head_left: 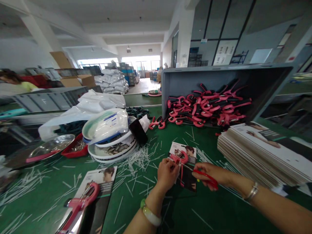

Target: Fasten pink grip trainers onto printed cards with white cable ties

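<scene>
pink tool (pixel 81 204) lies on a printed card (pixel 106 191), lower l. w/ our l hand (pixel 167 174) we pinch fingers closed at 2nd pink tool (pixel 184 156), exact hold unclear; our r hand (pixel 207 172) curls shut round red-handled pliers (pixel 210 179).

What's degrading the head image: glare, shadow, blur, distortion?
Head view: far windows blown out; glare on the clear plastic bag; grey crate dark inside at right. Head view: wide-angle stretch toward edges; background soft; detail at the left hand's fingers too small to resolve.
</scene>
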`<move>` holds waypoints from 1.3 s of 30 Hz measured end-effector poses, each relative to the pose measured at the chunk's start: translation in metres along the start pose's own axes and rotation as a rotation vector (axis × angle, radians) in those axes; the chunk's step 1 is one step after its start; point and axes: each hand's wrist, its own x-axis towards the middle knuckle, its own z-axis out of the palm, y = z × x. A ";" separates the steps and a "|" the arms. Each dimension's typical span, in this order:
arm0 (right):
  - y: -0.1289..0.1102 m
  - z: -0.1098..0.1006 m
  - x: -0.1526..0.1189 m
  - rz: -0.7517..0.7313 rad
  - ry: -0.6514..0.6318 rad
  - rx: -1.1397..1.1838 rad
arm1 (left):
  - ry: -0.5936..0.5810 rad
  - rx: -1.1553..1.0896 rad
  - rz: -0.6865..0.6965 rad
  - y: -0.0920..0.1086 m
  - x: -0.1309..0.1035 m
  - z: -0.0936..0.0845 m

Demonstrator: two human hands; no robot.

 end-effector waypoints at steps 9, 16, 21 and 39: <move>-0.010 -0.003 0.020 0.027 -0.064 0.071 | -0.023 -0.035 0.037 -0.002 -0.001 -0.004; -0.008 -0.003 0.025 0.037 -0.055 0.160 | -0.049 -0.051 0.026 -0.002 0.000 -0.006; -0.009 -0.005 0.024 -0.022 -0.065 0.052 | -0.050 -0.056 0.016 0.000 -0.003 -0.007; -0.064 -0.011 0.028 0.068 -0.235 -0.640 | -0.251 0.032 -0.188 -0.015 0.008 -0.048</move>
